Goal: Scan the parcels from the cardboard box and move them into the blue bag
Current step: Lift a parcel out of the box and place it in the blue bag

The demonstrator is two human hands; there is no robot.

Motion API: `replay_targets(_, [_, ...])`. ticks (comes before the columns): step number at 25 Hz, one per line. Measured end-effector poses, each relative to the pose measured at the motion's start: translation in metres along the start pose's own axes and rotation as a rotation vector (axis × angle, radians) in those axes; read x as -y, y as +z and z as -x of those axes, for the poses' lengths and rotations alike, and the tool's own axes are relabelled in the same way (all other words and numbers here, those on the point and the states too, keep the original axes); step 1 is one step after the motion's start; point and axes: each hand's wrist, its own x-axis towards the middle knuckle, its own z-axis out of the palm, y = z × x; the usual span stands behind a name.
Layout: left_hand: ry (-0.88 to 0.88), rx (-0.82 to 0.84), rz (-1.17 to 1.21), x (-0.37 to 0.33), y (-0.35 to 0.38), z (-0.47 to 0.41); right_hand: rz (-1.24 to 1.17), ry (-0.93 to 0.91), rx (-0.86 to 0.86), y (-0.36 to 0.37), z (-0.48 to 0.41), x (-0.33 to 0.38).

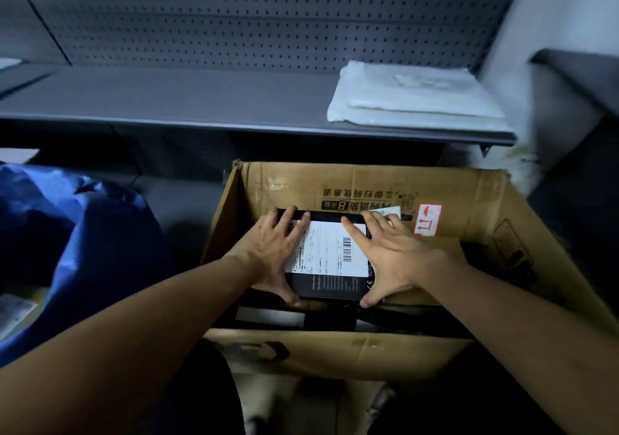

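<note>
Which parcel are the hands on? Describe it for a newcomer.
Find the open cardboard box at centre. Inside, the left hand and right hand rest on a black parcel. Unlike the items beneath, it lies on top, white barcode label up.

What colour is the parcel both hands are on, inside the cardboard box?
The parcel is black, with a white shipping label on top; head view shows it.
</note>
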Motion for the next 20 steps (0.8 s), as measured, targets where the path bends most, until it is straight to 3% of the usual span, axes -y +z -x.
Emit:
replay_targets(3, [0.049,-0.124,-0.080,-0.006,-0.036,0.009,0.025,0.028,-0.067,-0.024,0.033,-0.010])
replay_targets(12, [0.115,-0.302,-0.028,-0.025,-0.143,0.043,0.109,0.118,-0.208,-0.099,0.122,-0.030])
replay_targets(20, [0.150,-0.474,-0.064,-0.070,-0.200,0.042,0.166,0.262,-0.264,-0.119,0.199,-0.060])
